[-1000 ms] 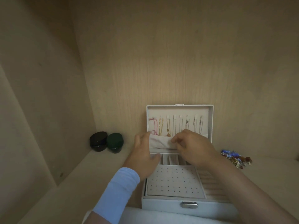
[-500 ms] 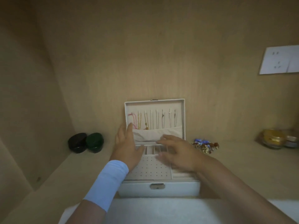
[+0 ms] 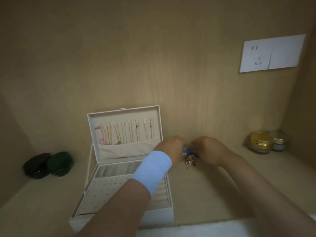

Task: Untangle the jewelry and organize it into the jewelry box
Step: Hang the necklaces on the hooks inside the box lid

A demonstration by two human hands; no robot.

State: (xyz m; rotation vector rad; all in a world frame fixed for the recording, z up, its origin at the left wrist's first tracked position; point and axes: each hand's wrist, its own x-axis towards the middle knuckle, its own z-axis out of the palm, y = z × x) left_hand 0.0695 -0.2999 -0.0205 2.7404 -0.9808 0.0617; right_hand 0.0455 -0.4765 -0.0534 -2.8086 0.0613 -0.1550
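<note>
Necklaces hung in the jewelry box lid while the left hand and right hand held the tangled jewelry cluster in a pinching grip beside it.

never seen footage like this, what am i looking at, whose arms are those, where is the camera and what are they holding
There is no machine here. The arms belong to a person, and the single camera sits on their head, looking forward and down, so you see roughly what they see. The wide lens bends the edges.

A white jewelry box stands open on a wooden shelf, with necklaces hanging inside its lid. Just to the right of the box, the left hand, which wears a light blue wristband, and the right hand both grip a tangle of jewelry between them.

Left of the box, a black case and a green case lie side by side. At far right stand small jars, and a wall socket sits on the back panel.
</note>
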